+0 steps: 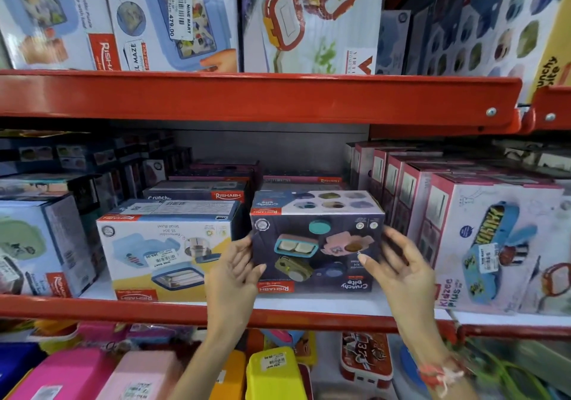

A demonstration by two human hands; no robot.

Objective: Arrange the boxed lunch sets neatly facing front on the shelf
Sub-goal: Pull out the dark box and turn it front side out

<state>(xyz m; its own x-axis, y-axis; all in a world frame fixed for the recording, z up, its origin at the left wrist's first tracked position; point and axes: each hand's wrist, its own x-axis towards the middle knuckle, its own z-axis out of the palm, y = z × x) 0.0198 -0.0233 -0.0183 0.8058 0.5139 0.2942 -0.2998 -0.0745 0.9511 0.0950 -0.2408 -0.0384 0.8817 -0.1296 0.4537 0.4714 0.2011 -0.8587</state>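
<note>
On the red-edged middle shelf [185, 310], both open hands, left hand [234, 271] and right hand [398, 271], flank the upside-down dark Crunchy Bite box [315, 242]; neither clamps it, pink boxes [401, 189] close right.

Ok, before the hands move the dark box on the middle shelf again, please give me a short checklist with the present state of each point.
1. Left hand on the dark box: ok, fingers touch its left edge.
2. Right hand on the box: cannot tell, fingers are spread at the right edge, contact unclear.
3. Box printing upright: not ok, the printing on its front reads upside down.
4. Box resting on the shelf: ok, its bottom seems to sit on the white board.
5. Neighbour white and yellow box: not ok, its printing is upside down too.
6. Room on the right: cannot tell, pink-edged boxes stand close.
</note>
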